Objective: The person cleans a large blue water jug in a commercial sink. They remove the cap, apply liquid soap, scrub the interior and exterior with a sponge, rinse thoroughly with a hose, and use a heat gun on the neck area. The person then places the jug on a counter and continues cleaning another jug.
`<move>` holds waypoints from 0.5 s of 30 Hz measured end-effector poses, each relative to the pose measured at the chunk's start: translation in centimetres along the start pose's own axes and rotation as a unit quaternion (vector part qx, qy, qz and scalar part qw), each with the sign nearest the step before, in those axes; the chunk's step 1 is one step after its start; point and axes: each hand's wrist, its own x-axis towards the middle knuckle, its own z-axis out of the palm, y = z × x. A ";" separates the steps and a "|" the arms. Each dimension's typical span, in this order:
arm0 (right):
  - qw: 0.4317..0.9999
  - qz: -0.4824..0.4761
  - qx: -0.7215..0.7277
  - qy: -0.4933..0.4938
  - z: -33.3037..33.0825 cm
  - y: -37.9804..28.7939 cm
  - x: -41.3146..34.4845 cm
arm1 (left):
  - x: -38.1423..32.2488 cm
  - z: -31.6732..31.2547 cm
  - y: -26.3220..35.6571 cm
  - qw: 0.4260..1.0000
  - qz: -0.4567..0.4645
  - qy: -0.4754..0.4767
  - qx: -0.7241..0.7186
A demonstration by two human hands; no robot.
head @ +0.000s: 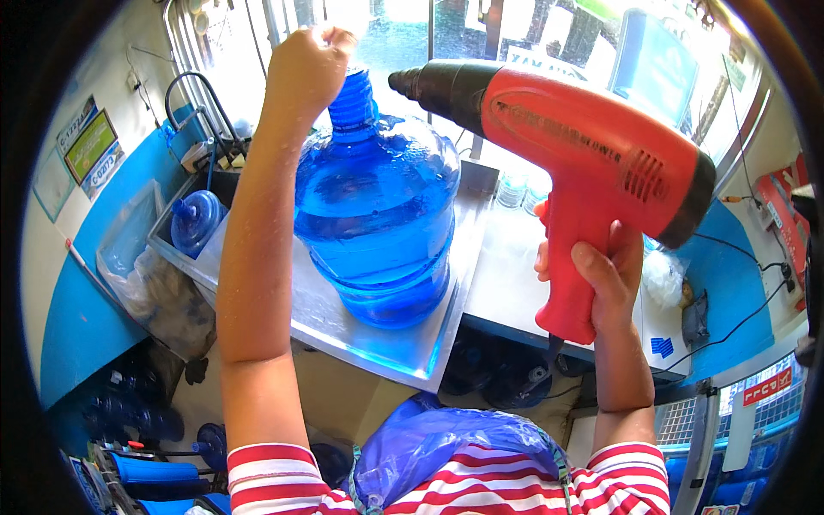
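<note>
A large blue water jug (pixel 380 219), filled above its shoulder, stands upright on the stainless steel counter (pixel 380 351). My left hand (pixel 309 77) is curled at the left side of the ribbed neck (pixel 353 106), near its top. Its fingertips face away, so whether it grips anything is hidden. In my right hand (pixel 611 277) is a red heat gun (pixel 579 148), held by its handle. Its dark nozzle (pixel 418 82) points left at the jug's neck, with a small gap between them.
Left lies a steel sink basin with another blue jug (pixel 196 222) inside. A clear plastic bag (pixel 154 283) hangs beside it. On the white tabletop (pixel 508 283) to the right stand small clear bottles (pixel 512 190). A black cord (pixel 727 341) runs along the right side. A window (pixel 399 38) is behind.
</note>
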 end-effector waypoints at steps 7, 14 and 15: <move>0.989 0.120 0.086 -0.030 -3.2 0.5 0.5 | -1.7 4.6 0.7 0.998 -0.007 -0.004 0.055; 0.977 0.105 0.175 -0.055 -4.3 3.4 2.5 | -0.2 2.6 -3.3 0.911 -0.015 -0.233 -0.340; 0.978 0.096 0.183 -0.040 -4.2 3.8 2.9 | 0.1 2.4 -3.8 0.932 0.013 -0.170 -0.319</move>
